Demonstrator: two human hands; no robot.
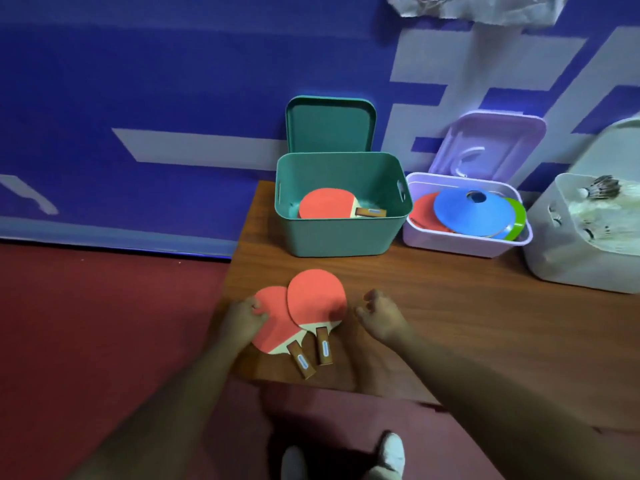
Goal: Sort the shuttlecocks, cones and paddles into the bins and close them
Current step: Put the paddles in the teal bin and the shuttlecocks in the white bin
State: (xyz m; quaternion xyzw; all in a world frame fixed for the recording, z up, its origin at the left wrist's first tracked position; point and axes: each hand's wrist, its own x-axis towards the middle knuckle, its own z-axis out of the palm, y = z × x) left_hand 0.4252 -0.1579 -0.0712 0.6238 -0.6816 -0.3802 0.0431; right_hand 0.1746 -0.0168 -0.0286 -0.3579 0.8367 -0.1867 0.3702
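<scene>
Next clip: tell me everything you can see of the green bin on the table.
The green bin is a teal, rounded-rectangular tub that looks like smooth plastic, with a slot handle in its right wall. It stands upright and open at the far left corner of the wooden table. Its matching lid is off, propped upright behind it against the blue wall. One red paddle with a wooden handle lies inside. The lilac bin sits close on its right; contact cannot be told.
</scene>
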